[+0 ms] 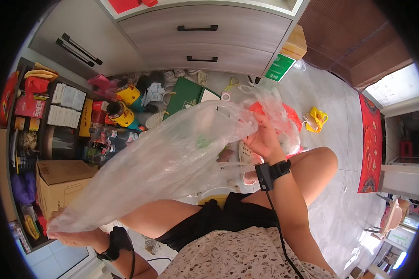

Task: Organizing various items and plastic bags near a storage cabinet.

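Note:
A translucent plastic bag [153,160] is stretched out diagonally in front of me, above my lap. My left hand [73,233] grips its lower end at the left, near a cardboard box. Its other end is gathered in my right hand [263,137], up and to the right. Just beyond my right hand lie more crumpled plastic bags [279,122], clear and red; whether my hand touches them I cannot tell. Some of the floor and a green item show blurred through the stretched bag. Both wrists wear black straps with cables.
A dark shelf [45,143] with boxes, bottles and a cardboard box [64,185] stands at left. Shoes [155,120] and a green box [185,96] are on the floor before a drawer cabinet [202,42]. A yellow bag [316,120] lies right, near a red mat [370,146].

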Demonstrator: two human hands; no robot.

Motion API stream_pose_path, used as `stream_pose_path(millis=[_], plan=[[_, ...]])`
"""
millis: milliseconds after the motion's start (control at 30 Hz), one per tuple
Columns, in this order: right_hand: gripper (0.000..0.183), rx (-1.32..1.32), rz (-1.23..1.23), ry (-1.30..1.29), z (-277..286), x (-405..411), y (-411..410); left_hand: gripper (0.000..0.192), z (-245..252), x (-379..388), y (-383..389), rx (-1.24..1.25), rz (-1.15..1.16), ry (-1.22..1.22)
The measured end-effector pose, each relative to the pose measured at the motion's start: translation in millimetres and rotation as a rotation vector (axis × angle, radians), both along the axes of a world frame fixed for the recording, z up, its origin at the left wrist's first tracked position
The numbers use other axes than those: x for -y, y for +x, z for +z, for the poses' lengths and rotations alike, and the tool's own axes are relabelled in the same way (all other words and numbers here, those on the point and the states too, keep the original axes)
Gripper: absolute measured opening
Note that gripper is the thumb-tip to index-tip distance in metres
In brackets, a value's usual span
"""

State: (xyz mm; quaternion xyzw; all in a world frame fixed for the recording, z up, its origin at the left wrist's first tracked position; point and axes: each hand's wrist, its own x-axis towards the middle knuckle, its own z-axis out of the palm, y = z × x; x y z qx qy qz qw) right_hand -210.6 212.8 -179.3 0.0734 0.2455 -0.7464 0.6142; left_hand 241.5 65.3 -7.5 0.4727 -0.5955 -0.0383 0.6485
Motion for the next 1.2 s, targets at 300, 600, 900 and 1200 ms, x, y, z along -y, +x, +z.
stream_pose_path(millis=[300, 600, 900, 1200], plan=[[0.029, -0.569, 0.010, 0.136, 66.6, -24.9, -30.8, 0.042, -2.8, 15.4, -10.5, 0.307, 0.218, -0.064], [0.023, -0.997, 0.121, 0.589, 77.0, -57.7, -72.3, 0.036, 20.5, 22.6, -52.1, 0.240, 0.108, -0.172], [0.018, -1.053, 0.067, 0.477, 51.5, -85.2, -78.8, 0.033, 16.3, 35.6, -72.1, 0.194, 0.065, -0.088], [0.024, -0.537, 0.053, -0.055, 123.7, -86.9, -83.8, 0.042, -24.4, 71.5, -96.2, -0.431, -0.389, 0.610]])
